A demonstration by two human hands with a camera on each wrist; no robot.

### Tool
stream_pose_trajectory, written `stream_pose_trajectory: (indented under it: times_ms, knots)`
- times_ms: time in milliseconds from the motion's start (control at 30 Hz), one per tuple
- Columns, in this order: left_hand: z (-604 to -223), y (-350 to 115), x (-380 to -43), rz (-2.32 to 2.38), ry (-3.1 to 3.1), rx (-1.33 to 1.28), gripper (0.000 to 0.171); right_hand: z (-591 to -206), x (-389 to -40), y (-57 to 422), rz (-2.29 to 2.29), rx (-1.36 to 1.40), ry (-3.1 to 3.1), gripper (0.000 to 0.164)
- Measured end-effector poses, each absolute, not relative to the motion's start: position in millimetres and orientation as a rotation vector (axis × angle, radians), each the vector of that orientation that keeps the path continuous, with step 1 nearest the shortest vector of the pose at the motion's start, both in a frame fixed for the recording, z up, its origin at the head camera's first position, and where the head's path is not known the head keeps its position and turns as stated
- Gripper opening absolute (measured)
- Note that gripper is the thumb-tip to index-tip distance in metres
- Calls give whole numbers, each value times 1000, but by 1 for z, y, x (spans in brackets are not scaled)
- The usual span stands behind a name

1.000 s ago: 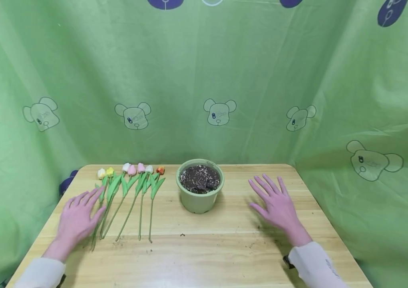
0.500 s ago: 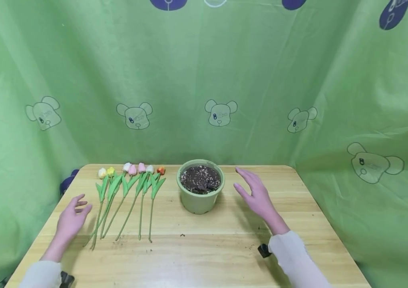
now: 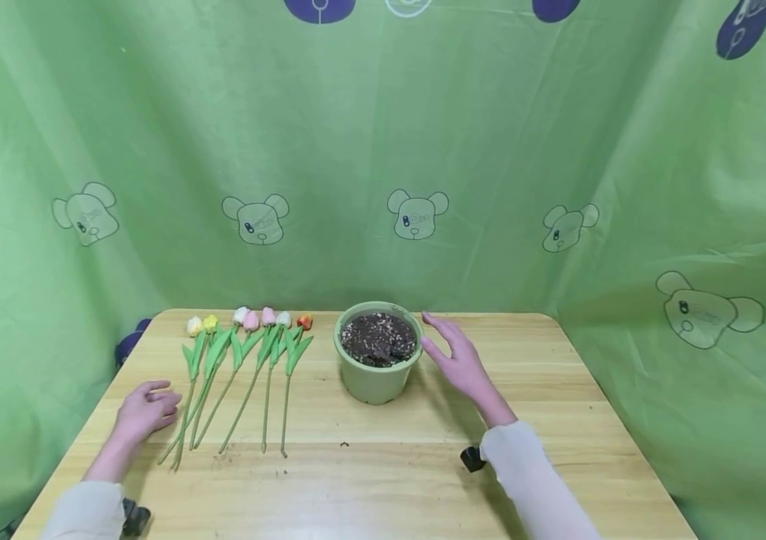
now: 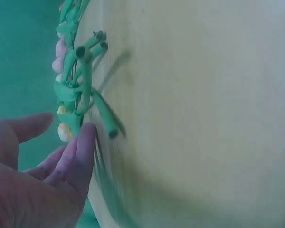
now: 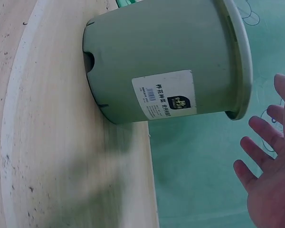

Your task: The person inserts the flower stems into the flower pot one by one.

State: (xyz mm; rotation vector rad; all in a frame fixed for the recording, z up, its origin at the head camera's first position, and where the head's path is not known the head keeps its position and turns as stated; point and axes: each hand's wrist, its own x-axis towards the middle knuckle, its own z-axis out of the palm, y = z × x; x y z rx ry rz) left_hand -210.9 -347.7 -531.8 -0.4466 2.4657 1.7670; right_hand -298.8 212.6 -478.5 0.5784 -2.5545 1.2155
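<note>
In the head view, my left hand is beside the stem of the leftmost artificial tulip, a cream one. The left wrist view shows thumb and fingers apart, fingertips close to the green stems, holding nothing. Several tulips lie side by side, blooms toward the back: yellow, pink, white and an orange-red one. A light green flowerpot of dark soil stands upright at the table's middle. Relaxed fingers of my right hand reach to its right rim; the right wrist view has them spread.
The wooden table carries small soil crumbs. A green curtain with bear prints surrounds its back and sides. On the pot's side is a white label. Each wrist wears a small black device.
My right hand has moved left across the table to the pot's rim. My left hand lifted off from over the leftmost stems, drew back, then came slightly right toward them.
</note>
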Motion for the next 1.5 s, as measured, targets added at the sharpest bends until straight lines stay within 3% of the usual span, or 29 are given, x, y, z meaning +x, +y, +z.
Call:
stream_pose_trajectory:
  times_ms: [567, 933, 1500]
  knots:
    - [-537, -330, -226, 1718, 2499, -573, 67, -481, -303, 203, 1179, 542, -2619, 58]
    - [-537, -330, -223, 1684, 2584, -593, 54, -487, -303, 202, 1205, 522, -2624, 56]
    - [-541, -330, -221, 1697, 2591, -676, 48, -495, -307, 203, 1273, 518, -2588, 55]
